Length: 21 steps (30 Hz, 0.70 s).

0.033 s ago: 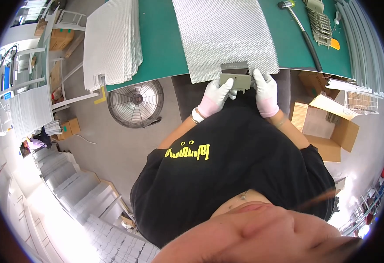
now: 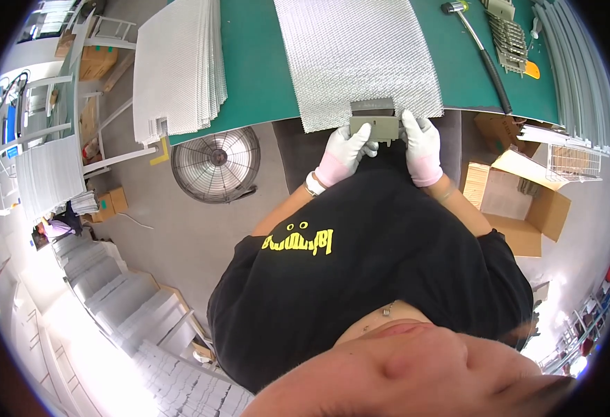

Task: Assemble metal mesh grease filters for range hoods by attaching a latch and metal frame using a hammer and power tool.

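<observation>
A silvery wire mesh sheet (image 2: 360, 55) lies on the green table with its notched near edge hanging over the front. At that notch is a small grey-green metal bracket (image 2: 386, 126), its far side close against the mesh. My left hand (image 2: 343, 154), in a white and pink glove, grips the bracket's left part, thumb on top and fingers curled below. My gloved right hand (image 2: 423, 149) is closed at the mesh tab right of the notch, thumb upright beside the bracket's right end. Its fingertips are partly hidden under the edge.
Stacked mesh sheets (image 2: 176, 69) overhang the green table (image 2: 256, 69) at left. On its right lie a hammer (image 2: 482, 52), several metal brackets (image 2: 510, 42) and long grey strips (image 2: 576, 76). A floor fan (image 2: 216, 165) stands below left, an open cardboard box (image 2: 527, 215) below right.
</observation>
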### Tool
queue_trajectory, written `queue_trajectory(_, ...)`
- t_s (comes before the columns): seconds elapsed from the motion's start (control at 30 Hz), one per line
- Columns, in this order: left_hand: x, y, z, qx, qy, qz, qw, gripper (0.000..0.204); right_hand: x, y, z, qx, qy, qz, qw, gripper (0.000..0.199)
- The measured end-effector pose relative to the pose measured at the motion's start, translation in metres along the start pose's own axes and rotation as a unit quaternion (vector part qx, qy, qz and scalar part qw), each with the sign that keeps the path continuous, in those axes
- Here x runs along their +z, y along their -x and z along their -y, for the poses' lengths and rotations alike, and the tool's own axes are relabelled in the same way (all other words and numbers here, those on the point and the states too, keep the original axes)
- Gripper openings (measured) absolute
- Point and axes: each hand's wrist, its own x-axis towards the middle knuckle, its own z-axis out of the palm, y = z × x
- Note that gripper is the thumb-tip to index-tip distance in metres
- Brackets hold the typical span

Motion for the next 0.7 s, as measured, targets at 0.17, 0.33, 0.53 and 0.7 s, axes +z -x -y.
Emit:
queue_trajectory(0.17, 0.017, 0.014, -0.020, -0.076, -0.014, 0.050, 0.996, 0.048, -0.003, 0.004, -0.006, -0.008, -0.002, 0.077, 0.997, 0.036)
queue_trajectory(0.33, 0.019, 0.013, -0.129, -0.188, -0.357, 0.367, 0.838, 0.054, -0.005, -0.003, -0.018, 0.059, 0.022, 0.324, 0.944, 0.048)
queue_trajectory(0.53, 0.042, -0.094, -0.144, 0.395, -0.801, 0.138, 0.429, 0.066, 0.008, 0.001, -0.004, -0.056, 0.024, 0.141, 0.988, 0.039)
queue_trajectory(0.7, 0.076, -0.075, -0.086, 0.378, -0.807, 0.125, 0.435, 0.068, -0.014, 0.022, -0.021, -0.094, -0.149, -0.092, 0.980, 0.040)
